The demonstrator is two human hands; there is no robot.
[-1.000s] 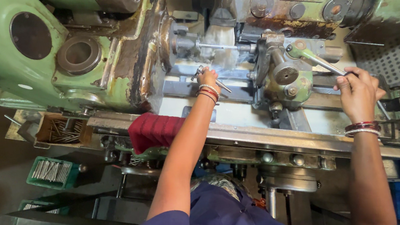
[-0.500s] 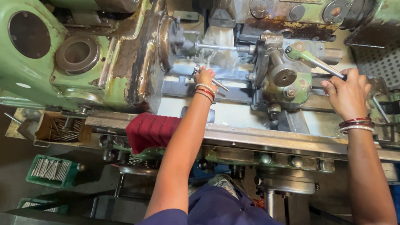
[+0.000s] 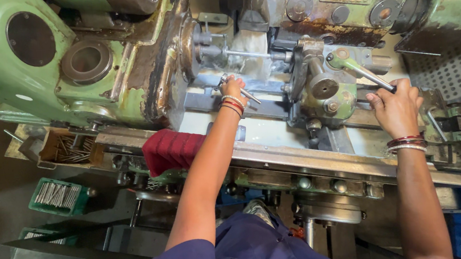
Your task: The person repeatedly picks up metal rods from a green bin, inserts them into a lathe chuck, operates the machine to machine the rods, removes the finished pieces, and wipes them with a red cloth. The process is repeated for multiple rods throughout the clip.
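Left hand point(image 3: 233, 87) pinched around a thin metal rod point(image 3: 247, 93) near the middle of the green lathe point(image 3: 123, 72), just beside the chuck. Right hand point(image 3: 397, 109) closed on the lever handle point(image 3: 361, 69) toward the right end. Red cloth point(image 3: 171, 148) at the front edge.

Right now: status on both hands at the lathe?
Left hand closed on a thin metal rod near the chuck. Right hand gripping the lever handle. Red cloth on the bed rail, clear of both.
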